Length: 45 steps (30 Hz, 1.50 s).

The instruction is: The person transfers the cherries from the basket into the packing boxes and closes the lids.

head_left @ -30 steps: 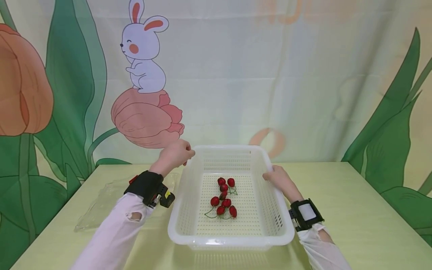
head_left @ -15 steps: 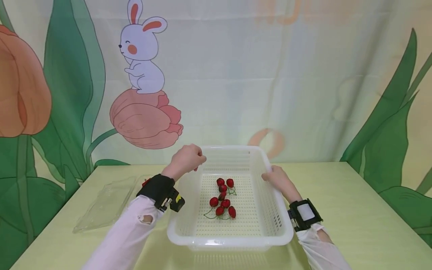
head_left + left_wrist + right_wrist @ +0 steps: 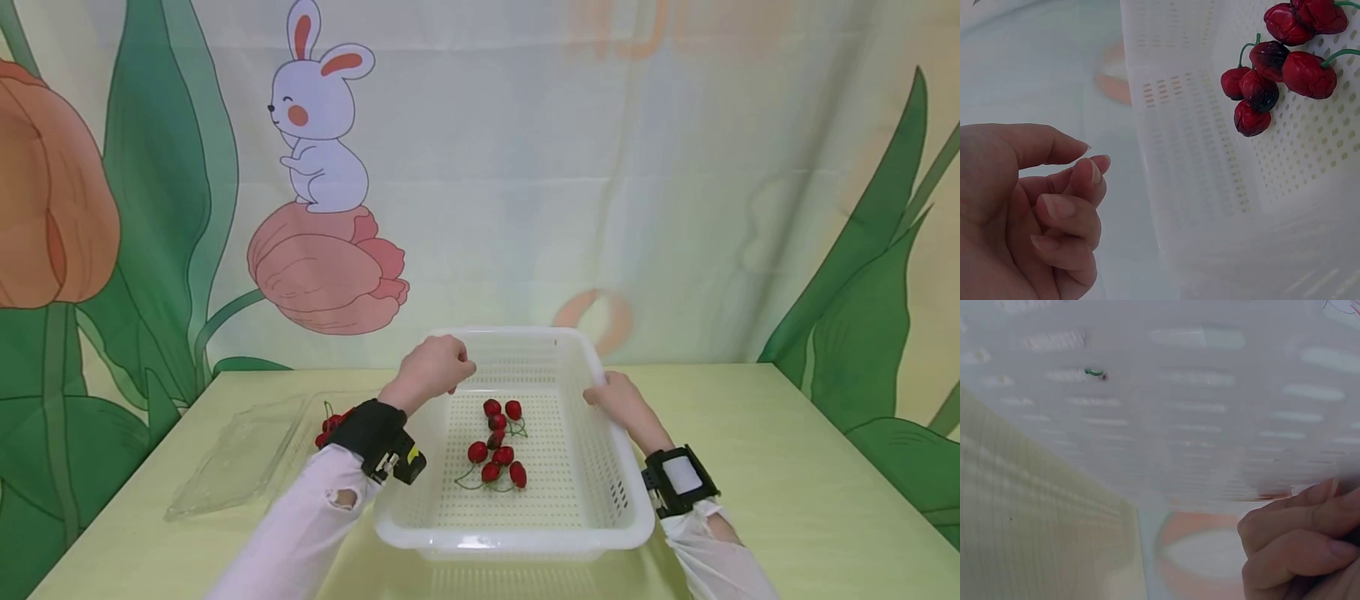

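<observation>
My left hand [image 3: 438, 367] is above the far left part of a white perforated plastic basket [image 3: 512, 536]. Its fingers are loosely curled, and the left wrist view shows nothing between thumb and fingertips. On the basket's floor lies a loose cluster of red cherries [image 3: 503, 455], some with green stems and a few with dark patches [image 3: 1259, 90]. My right hand [image 3: 624, 402] grips the basket's right rim; in the right wrist view its curled fingers [image 3: 1297, 550] are at the basket wall. More cherries [image 3: 327, 427] show at the left, partly covered by my left forearm.
A clear plastic tray or lid [image 3: 238, 454] lies on the yellow-green table [image 3: 780, 467] at the left, next to a clear container partly behind my left sleeve. Behind the table hangs a printed curtain [image 3: 510, 167] with a rabbit and tulips.
My left hand has moved right and slightly down in view, from the basket's left rim to over its inside. Cherries at the left have come out from behind the forearm. The right hand stays put.
</observation>
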Tool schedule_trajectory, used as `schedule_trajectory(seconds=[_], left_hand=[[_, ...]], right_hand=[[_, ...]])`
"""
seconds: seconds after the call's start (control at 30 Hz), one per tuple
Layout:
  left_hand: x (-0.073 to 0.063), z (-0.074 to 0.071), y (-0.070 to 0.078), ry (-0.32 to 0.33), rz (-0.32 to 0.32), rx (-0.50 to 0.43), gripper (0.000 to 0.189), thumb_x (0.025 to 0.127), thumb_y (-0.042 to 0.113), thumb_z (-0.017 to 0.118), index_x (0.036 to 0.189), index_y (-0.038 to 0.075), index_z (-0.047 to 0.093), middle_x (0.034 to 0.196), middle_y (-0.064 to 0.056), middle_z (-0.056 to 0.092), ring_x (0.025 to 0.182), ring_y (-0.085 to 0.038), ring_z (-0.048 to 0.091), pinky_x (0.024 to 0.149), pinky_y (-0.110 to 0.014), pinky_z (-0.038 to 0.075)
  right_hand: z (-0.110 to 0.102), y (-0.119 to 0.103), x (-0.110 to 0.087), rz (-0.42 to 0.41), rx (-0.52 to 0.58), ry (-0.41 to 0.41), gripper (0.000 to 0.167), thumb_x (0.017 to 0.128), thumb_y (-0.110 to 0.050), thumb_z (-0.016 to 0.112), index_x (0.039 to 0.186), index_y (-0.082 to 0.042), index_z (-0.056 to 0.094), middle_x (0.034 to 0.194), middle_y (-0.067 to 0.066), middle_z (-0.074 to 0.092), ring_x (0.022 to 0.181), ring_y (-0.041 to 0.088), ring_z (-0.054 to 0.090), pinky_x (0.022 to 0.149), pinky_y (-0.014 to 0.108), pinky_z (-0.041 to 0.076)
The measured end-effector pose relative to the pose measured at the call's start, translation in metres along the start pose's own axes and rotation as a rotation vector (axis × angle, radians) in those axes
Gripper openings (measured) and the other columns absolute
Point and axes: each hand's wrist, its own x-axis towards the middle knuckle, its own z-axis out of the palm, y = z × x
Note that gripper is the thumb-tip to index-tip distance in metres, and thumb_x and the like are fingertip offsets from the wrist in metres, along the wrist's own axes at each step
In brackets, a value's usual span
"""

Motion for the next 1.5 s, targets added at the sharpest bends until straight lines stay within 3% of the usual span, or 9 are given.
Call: schedule_trajectory(seconds=[0.37, 0.6, 0.87, 1.1, 1.5], left_hand=[[-0.001, 0.015, 0.006, -0.028, -0.001, 0.018, 0.016, 0.088, 0.015, 0.053, 0.076, 0.006, 0.06, 0.053, -0.002, 0.049, 0.049, -0.015, 0.048, 0.048, -0.028, 0.033], [-0.003, 0.023, 0.005, -0.078, 0.017, 0.023, 0.018, 0.087, 0.014, 0.054, 0.072, 0.006, 0.059, 0.053, -0.002, 0.05, 0.048, -0.016, 0.047, 0.048, -0.028, 0.033], [-0.002, 0.033, 0.003, -0.226, 0.012, 0.077, 0.021, 0.086, 0.019, 0.057, 0.069, 0.008, 0.056, 0.054, -0.005, 0.054, 0.047, -0.02, 0.051, 0.044, -0.027, 0.034], [-0.006, 0.034, 0.005, -0.391, -0.044, 0.029, 0.026, 0.085, 0.02, 0.061, 0.065, 0.008, 0.051, 0.056, -0.012, 0.055, 0.04, -0.02, 0.046, 0.041, -0.026, 0.034], [-0.006, 0.039, 0.004, -0.503, -0.116, 0.185, 0.026, 0.083, 0.027, 0.063, 0.079, 0.002, 0.068, 0.061, -0.009, 0.059, 0.045, -0.019, 0.051, 0.042, -0.026, 0.032]], right_hand=[[0.0, 0.003, 0.0, 0.011, -0.007, 0.004, 0.035, 0.078, -0.005, 0.049, 0.107, 0.013, 0.044, 0.095, 0.024, 0.054, 0.071, 0.029, 0.058, 0.058, 0.041, 0.049], [0.001, 0.005, 0.0, 0.013, 0.019, 0.002, 0.036, 0.08, -0.005, 0.049, 0.111, 0.013, 0.044, 0.097, 0.025, 0.054, 0.072, 0.03, 0.058, 0.058, 0.041, 0.049], [0.001, 0.001, -0.001, 0.014, 0.021, -0.002, 0.037, 0.079, -0.005, 0.049, 0.111, 0.012, 0.044, 0.098, 0.025, 0.054, 0.073, 0.031, 0.059, 0.058, 0.041, 0.049], [-0.001, 0.0, -0.001, 0.014, -0.005, 0.005, 0.035, 0.078, -0.005, 0.049, 0.108, 0.013, 0.045, 0.096, 0.025, 0.054, 0.072, 0.031, 0.059, 0.057, 0.04, 0.049], [-0.001, -0.002, 0.0, 0.027, -0.023, 0.01, 0.037, 0.078, -0.006, 0.049, 0.109, 0.014, 0.044, 0.096, 0.026, 0.054, 0.073, 0.031, 0.058, 0.059, 0.041, 0.049]])
